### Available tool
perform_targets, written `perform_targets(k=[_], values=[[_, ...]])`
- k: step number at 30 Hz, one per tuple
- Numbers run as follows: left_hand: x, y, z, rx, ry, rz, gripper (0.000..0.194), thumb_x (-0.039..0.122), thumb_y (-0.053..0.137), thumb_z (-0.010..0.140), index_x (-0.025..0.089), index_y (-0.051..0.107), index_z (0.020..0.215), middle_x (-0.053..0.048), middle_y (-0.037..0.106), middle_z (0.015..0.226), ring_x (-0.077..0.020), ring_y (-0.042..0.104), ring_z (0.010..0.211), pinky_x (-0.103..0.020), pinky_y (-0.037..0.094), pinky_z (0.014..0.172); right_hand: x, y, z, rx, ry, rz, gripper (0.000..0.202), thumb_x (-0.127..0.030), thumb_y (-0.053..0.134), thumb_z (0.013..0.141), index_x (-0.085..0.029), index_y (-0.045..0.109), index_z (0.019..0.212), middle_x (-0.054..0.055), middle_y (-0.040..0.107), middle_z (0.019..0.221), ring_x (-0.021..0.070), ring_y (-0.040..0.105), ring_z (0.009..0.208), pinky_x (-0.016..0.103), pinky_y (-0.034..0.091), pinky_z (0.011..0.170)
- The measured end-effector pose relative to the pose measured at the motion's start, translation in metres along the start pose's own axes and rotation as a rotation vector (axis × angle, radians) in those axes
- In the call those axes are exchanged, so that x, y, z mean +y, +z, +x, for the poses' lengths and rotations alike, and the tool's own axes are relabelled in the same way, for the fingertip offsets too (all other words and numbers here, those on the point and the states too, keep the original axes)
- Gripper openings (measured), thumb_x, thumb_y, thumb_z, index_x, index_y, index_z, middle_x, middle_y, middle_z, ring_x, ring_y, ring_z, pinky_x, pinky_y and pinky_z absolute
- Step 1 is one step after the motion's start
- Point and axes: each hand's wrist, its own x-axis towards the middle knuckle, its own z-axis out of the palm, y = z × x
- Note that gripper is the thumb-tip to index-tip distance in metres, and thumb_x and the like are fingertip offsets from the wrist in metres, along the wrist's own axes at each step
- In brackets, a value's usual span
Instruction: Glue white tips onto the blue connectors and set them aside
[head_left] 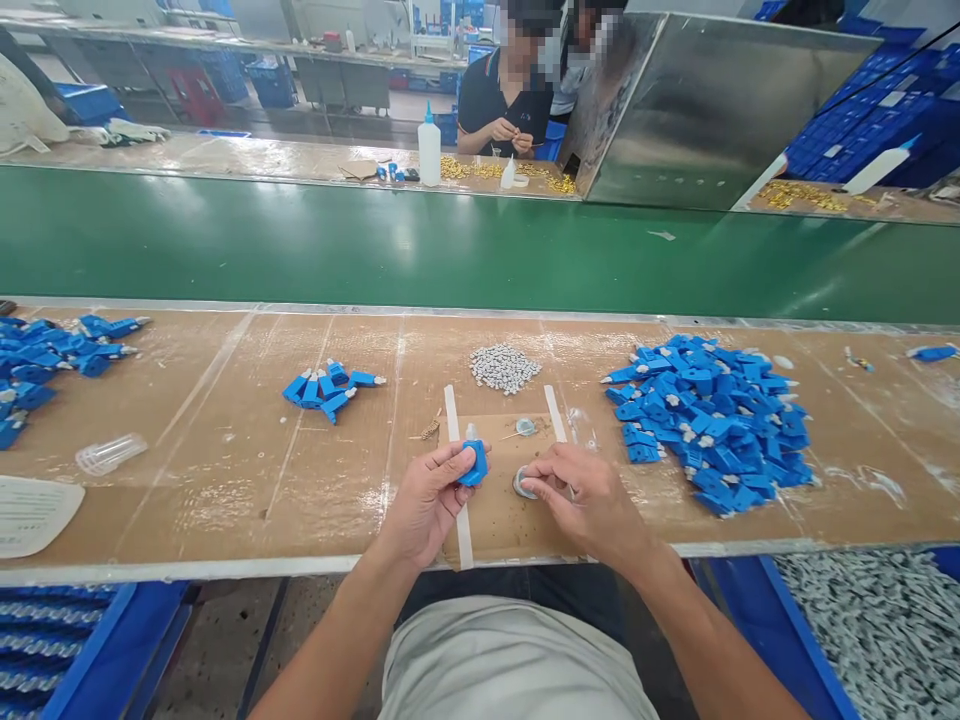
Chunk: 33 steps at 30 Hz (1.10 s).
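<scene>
My left hand (429,497) pinches a blue plastic part (474,466) with a whitish tip pointing up, thumb and fingers closed around it. Just to the right, my right hand (589,492) reaches down with its fingers together at a small round dish (520,484); whatever is between the fingertips is hidden. Beyond the hands lies another small round lid or dish (526,427) with a thin stick beside it. A pile of small grey pieces (504,369) sits farther back. To the right is a big heap of similar blue parts (709,420).
A small group of blue parts (326,388) lies left of centre, and more blue parts (52,355) at far left. A clear plastic cup (111,454) lies on its side. Beyond the table runs a green conveyor belt (315,235). Across it, a person (510,100) handles small items.
</scene>
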Motion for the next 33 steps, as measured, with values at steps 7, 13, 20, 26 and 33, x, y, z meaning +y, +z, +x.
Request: perform_targets(k=[7, 13, 20, 26, 33], values=[[-0.006, 0.0, -0.005, 0.009, -0.012, -0.046, 0.032, 0.029, 0.084, 0.076, 0.008, 0.079, 0.1, -0.005, 0.064, 0.08, -0.0047, 0.052, 0.067, -0.012, 0.04, 0.054, 0.007, 0.003, -0.007, -0.055, -0.147, 0.05, 0.016, -0.014, 0.06, 0.096, -0.024, 0.07, 0.104, 0.004, 0.07, 0.09, 0.0186, 0.062, 0.081, 0.033, 0.048, 0.073], [-0.005, 0.007, -0.008, -0.02, -0.026, -0.055, 0.036, 0.035, 0.078, 0.082, 0.007, 0.078, 0.104, -0.007, 0.068, 0.08, -0.0059, 0.058, 0.065, -0.012, 0.044, 0.053, 0.006, -0.016, -0.003, -0.031, -0.038, 0.054, 0.011, -0.022, 0.058, 0.099, -0.022, 0.068, 0.093, 0.003, 0.067, 0.084, 0.0171, 0.06, 0.073, 0.031, 0.046, 0.068], [-0.01, 0.023, -0.005, -0.1, -0.114, -0.084, 0.035, 0.035, 0.08, 0.08, 0.006, 0.078, 0.101, -0.008, 0.071, 0.083, -0.0076, 0.064, 0.065, -0.012, 0.05, 0.057, 0.007, -0.034, -0.007, 0.163, 0.194, 0.126, 0.013, -0.032, 0.061, 0.097, -0.023, 0.07, 0.092, 0.002, 0.073, 0.087, 0.0177, 0.065, 0.076, 0.028, 0.048, 0.067], [-0.014, 0.036, -0.007, -0.177, -0.161, -0.065, 0.035, 0.036, 0.073, 0.087, 0.007, 0.077, 0.105, -0.01, 0.071, 0.087, -0.0076, 0.065, 0.068, -0.011, 0.05, 0.061, -0.024, -0.038, -0.004, 0.438, 0.173, 0.23, 0.004, -0.024, 0.067, 0.093, -0.024, 0.07, 0.096, 0.002, 0.073, 0.09, 0.0187, 0.067, 0.082, 0.031, 0.05, 0.074], [-0.015, 0.039, -0.011, -0.193, -0.186, -0.034, 0.039, 0.04, 0.074, 0.085, 0.007, 0.076, 0.106, -0.009, 0.069, 0.084, -0.0064, 0.062, 0.066, -0.011, 0.048, 0.06, -0.05, -0.035, 0.008, 0.404, -0.06, 0.126, 0.013, -0.012, 0.064, 0.092, -0.022, 0.068, 0.098, 0.002, 0.072, 0.087, 0.0189, 0.066, 0.079, 0.034, 0.05, 0.074]])
